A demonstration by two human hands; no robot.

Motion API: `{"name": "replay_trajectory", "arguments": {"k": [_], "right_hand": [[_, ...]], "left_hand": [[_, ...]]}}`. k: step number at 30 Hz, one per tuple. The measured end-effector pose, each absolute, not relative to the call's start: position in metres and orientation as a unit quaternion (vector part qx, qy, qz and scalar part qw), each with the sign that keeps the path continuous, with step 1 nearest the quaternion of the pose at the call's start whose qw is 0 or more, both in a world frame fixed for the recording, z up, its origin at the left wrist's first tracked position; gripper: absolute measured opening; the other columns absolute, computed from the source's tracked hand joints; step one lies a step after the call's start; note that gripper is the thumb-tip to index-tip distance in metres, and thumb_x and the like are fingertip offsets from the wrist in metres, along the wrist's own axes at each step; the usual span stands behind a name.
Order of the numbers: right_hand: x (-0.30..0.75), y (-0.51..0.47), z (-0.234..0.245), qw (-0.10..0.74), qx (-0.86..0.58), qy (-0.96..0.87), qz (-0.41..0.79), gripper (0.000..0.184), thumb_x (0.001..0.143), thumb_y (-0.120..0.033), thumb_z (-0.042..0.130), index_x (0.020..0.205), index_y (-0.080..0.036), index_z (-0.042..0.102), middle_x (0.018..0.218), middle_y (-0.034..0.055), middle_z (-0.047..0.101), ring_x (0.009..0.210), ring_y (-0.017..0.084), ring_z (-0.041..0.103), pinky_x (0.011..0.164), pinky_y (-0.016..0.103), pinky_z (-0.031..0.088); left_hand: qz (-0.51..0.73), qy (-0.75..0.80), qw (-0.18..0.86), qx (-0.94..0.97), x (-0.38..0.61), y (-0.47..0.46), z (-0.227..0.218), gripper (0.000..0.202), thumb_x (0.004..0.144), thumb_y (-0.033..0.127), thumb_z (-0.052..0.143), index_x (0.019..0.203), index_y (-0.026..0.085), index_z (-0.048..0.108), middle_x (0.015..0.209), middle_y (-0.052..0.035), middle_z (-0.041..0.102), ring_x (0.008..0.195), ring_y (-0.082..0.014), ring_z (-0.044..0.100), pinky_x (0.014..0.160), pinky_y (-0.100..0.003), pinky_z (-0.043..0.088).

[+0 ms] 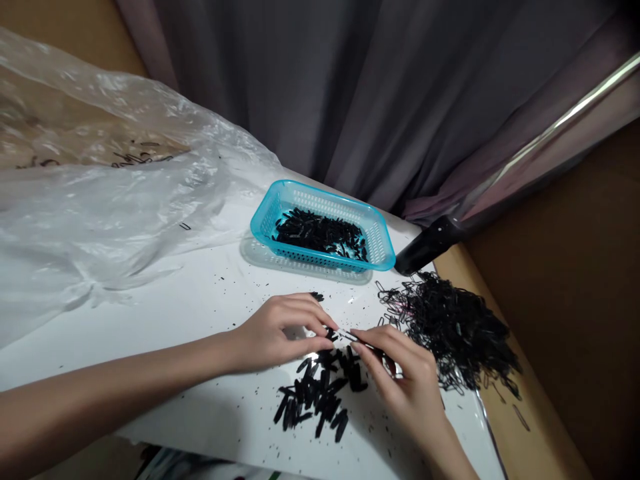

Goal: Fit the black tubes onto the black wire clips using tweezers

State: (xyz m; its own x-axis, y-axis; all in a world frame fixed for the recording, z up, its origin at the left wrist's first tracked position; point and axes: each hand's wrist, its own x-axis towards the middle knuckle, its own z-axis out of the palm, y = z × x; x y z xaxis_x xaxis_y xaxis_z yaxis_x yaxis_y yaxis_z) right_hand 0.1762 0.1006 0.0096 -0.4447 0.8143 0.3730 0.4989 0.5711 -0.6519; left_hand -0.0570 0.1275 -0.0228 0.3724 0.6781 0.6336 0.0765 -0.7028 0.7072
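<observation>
Your left hand (280,330) and right hand (400,373) pinch 1 thin clip (350,335) between closed fingertips, just above the black pile (320,393) — you're fitting it. Next, keep it steady.

Dim rm, glare on white tabletop (210,313) betw hands, edges bowed, poss slight blur

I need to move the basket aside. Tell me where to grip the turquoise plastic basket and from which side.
Take the turquoise perforated plastic basket by its near right rim corner, coming in from the right with the right hand. The flared rim gives a lip to pinch, that corner is nearest, and the small black pieces lie low inside, probably clear of the fingers.
</observation>
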Motion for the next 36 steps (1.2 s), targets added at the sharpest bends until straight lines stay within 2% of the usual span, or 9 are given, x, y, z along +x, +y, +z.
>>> {"name": "replay_trajectory", "arguments": {"k": [11,22,28,32,36], "right_hand": [[0.1773,0.1004,0.0111,0.316,-0.374,-0.846,0.213,0.019,0.098,-0.018,0.058,0.109,-0.018,0.072,0.089,0.007,0.073,0.076,0.017,0.072,0.064,0.026,0.058],[0.1785,0.1019,0.0108,0.304,-0.36,-0.86,0.196,0.021,0.098,-0.016,0.058,0.113,-0.021,0.071,0.091,0.006,0.073,0.078,0.016,0.071,0.067,0.027,0.059],[0.181,0.1032,0.0085,0.282,-0.353,-0.882,0.133,0.024,0.099,-0.015,0.054,0.116,-0.02,0.071,0.092,0.0067,0.075,0.077,0.016,0.072,0.065,0.027,0.059],[0.1821,0.1021,0.0055,0.304,-0.328,-0.889,0.101,0.028,0.098,-0.009,0.054,0.116,-0.019,0.071,0.092,0.0066,0.076,0.076,0.015,0.072,0.063,0.025,0.058],[0.1809,0.0999,0.0051,0.331,-0.314,-0.88,0.129,0.036,0.095,-0.003,0.052,0.121,-0.019,0.069,0.091,0.0062,0.076,0.078,0.015,0.072,0.064,0.025,0.058]], "left_hand": [[0.516,0.223,0.277,0.779,-0.0587,0.1304,-0.0234,0.008,0.088,0.026,0.075,0.087,0.02,0.081,0.082,-0.0087,0.08,0.074,-0.0199,0.073,0.07,-0.032,0.06],[0.501,0.224,0.288,0.785,-0.0596,0.1288,-0.025,0.014,0.092,0.027,0.071,0.087,0.019,0.081,0.081,-0.0097,0.079,0.075,-0.0195,0.072,0.071,-0.032,0.06],[0.492,0.229,0.279,0.792,-0.0594,0.1279,-0.0272,0.016,0.093,0.026,0.069,0.087,0.017,0.081,0.083,-0.0108,0.079,0.075,-0.0193,0.072,0.071,-0.031,0.059],[0.5,0.23,0.293,0.782,-0.0582,0.1263,-0.0265,0.014,0.091,0.024,0.071,0.084,0.015,0.08,0.082,-0.0113,0.079,0.075,-0.0192,0.072,0.07,-0.03,0.059],[0.512,0.235,0.327,0.759,-0.0566,0.1243,-0.022,0.014,0.09,0.024,0.073,0.081,0.015,0.08,0.079,-0.0105,0.078,0.073,-0.0184,0.073,0.069,-0.028,0.06]]}}
